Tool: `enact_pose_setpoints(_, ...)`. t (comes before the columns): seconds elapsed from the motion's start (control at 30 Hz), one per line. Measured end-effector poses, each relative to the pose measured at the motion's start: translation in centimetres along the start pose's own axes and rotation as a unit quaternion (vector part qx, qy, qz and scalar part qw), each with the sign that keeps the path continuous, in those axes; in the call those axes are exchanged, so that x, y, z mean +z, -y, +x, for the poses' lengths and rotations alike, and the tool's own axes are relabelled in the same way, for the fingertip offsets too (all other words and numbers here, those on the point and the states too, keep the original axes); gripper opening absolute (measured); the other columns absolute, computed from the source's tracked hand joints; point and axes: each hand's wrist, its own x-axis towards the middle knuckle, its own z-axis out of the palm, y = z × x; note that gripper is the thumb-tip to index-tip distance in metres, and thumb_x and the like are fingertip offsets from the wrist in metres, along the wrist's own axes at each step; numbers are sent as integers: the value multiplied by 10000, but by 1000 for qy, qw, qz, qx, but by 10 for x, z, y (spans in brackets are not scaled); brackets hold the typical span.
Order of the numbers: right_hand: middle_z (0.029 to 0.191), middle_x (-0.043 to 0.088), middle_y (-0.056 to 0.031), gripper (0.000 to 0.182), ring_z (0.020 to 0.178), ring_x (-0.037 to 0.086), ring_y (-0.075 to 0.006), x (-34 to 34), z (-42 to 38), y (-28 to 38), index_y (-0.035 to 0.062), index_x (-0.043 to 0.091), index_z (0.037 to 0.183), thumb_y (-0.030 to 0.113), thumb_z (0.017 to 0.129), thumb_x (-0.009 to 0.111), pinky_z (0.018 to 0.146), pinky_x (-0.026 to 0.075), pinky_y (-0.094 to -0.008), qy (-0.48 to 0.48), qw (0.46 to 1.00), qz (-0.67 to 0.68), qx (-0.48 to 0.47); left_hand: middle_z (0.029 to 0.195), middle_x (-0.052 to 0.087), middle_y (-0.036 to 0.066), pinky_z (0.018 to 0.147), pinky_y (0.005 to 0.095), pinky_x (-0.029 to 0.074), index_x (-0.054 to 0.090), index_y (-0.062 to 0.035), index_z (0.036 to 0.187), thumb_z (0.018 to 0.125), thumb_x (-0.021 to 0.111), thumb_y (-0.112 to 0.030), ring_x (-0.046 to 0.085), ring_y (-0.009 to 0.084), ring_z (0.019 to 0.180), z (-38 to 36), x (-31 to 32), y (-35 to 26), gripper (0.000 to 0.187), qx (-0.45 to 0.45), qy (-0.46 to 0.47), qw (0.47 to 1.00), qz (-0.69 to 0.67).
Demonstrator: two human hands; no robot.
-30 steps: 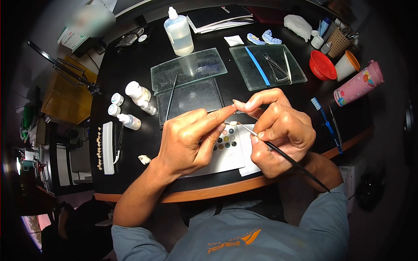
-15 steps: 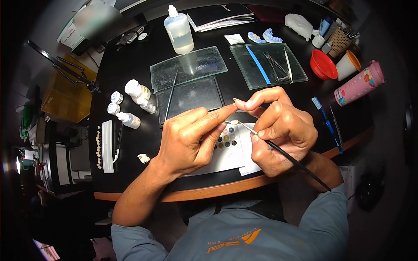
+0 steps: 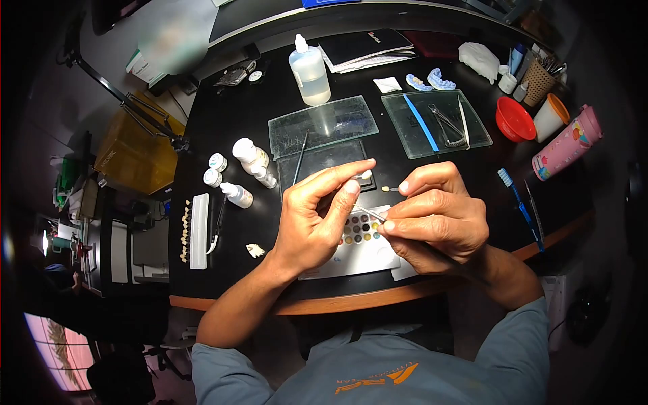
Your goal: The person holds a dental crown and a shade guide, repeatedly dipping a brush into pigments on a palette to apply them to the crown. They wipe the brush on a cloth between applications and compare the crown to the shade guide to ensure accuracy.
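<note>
Here, right fingers (image 3: 428, 227) tight round brush (image 3: 370, 214), left fingers (image 3: 334, 179) slightly parted, hold unclear, partly hiding spotted card (image 3: 368, 255).

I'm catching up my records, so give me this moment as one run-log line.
left hand: small pale piece by fingertips, hold unclear | right hand: holding brush | beneath: white palette, coloured spots
</note>
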Motion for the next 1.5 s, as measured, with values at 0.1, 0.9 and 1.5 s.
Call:
enact_pose_setpoints(0.1,940,786,-33,258,990,655,-252,5,-1,2,73,827,995,14,758,907,830,541,-359,1,1000,4,-6,1226,757,70,838,216,489,718,-16,1386,1106,612,-105,619,52,972,-1,1,-2,312,-3,1,1000,3)
enact_pose_setpoints(0.9,862,744,-64,221,968,667,-290,1,3,1,39,733,948,-35,745,778,886,539,-395,-23,999,37,-2,786,543,-33,650,220,355,700,21,1362,1140,540,-239,420,39,703,-4,3,-7,378,-7,-2,992,-122)
enact_pose_setpoints(1.5,856,758,-89,156,1008,651,-263,15,7,-2,20,718,993,-22,843,731,961,512,-399,-68,997,30,25,760,410,33,715,311,331,481,-49,863,996,437,-324,405,158,748,4,-6,8,309,73,-45,938,-337)
